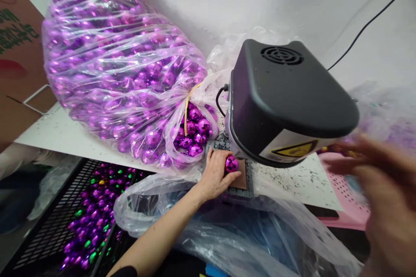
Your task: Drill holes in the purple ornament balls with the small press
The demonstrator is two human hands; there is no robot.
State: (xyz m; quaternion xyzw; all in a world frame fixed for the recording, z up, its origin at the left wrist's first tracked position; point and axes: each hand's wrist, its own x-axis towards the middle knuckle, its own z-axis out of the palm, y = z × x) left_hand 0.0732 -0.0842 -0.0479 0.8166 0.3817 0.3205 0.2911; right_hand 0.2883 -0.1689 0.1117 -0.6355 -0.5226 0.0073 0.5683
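My left hand (214, 172) is closed around a small shiny purple mirror ball (232, 163), thumb on the near side and fingers on the far side. It rests at a grey plate (249, 181) with a brown square pad (238, 174), close under the black machine head (292, 91). Motion blurs my right hand (383, 181), which is raised at the right edge, in front of a pink perforated basket (349, 181). Whether its fingers hold anything does not show. Left of the plate, more purple balls (195, 127) show in the mouth of a large clear bag (123, 65).
A black crate (48, 212) of purple and green balls stands at lower left. An open clear plastic bag (208, 233) hangs along the front edge of the white table (286, 177), which is strewn with dark flakes. A cardboard box (19, 52) stands far left.
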